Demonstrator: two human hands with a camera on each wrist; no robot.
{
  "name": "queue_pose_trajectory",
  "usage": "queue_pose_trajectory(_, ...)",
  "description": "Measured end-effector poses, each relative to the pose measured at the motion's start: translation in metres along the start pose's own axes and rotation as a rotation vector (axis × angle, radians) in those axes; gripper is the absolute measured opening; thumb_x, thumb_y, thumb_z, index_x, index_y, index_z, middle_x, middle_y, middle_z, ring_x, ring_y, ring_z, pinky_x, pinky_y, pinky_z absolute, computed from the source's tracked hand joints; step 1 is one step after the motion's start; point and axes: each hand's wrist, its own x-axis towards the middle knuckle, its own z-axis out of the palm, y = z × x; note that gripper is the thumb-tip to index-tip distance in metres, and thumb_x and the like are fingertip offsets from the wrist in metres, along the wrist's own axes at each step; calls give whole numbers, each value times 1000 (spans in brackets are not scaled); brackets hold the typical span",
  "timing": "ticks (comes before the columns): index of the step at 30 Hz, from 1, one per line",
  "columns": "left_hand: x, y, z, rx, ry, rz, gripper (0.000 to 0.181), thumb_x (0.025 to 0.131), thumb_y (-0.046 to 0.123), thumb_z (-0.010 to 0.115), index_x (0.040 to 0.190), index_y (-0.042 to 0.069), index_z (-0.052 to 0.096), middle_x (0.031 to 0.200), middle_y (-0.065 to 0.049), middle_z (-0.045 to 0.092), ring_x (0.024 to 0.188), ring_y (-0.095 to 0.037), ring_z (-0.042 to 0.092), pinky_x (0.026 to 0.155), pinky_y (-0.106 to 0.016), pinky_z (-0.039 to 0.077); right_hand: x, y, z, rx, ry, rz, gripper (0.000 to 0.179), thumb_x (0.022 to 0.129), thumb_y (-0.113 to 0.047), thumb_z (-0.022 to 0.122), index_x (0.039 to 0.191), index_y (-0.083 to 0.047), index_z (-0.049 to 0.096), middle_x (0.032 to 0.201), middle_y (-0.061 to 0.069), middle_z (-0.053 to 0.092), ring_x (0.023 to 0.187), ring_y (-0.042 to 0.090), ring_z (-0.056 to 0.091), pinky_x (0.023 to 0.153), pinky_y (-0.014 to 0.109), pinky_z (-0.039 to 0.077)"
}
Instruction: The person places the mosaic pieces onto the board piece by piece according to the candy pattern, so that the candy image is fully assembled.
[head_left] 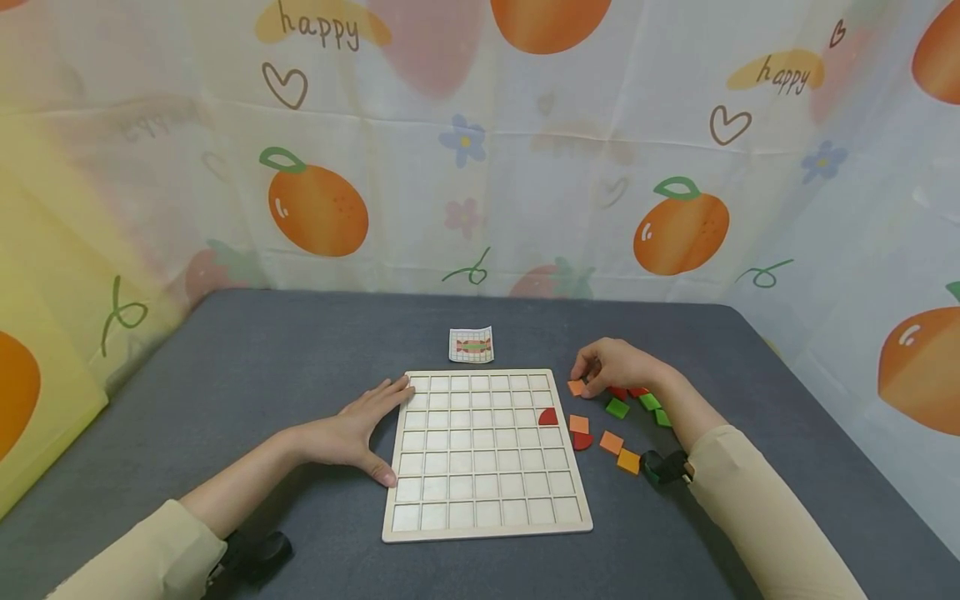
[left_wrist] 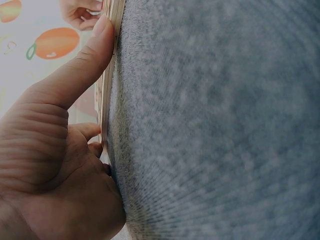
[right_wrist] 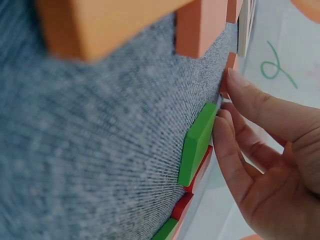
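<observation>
A pale wooden grid board [head_left: 472, 537] lies flat on the table, with one red quarter-round tile [head_left: 549, 417] in a cell at its right edge. My left hand [head_left: 341, 437] rests spread along the board's left edge, thumb and fingertips touching the frame. Beyond the board's upper right corner, my right hand [head_left: 618, 367] pinches an orange square tile [head_left: 576, 387] between thumb and fingers, low over the table. In the right wrist view the thumb [right_wrist: 250, 97] lies on that tile, and a green tile [right_wrist: 197, 145] is close below the fingers.
Right of the board lie loose orange tiles [head_left: 611, 442], a yellow-orange tile [head_left: 628, 461], a red rounded tile [head_left: 582, 442] and green tiles [head_left: 617, 408]. Some red ones are partly behind my right hand. A small pattern card [head_left: 471, 345] lies behind the board. A printed curtain [head_left: 420, 208] hangs behind the table.
</observation>
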Motion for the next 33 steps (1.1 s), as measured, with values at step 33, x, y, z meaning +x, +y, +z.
queue_pose_trajectory(33,1,-3,0,-13,-2,9,122,70,44,87,160,10,12,169,-12,-3,154,-43,-10,112,-76,1,-4,1,-1,35,55,-35,8,92,-9,68,99,-6,67,91,8,72,82,18,66,76,33,55)
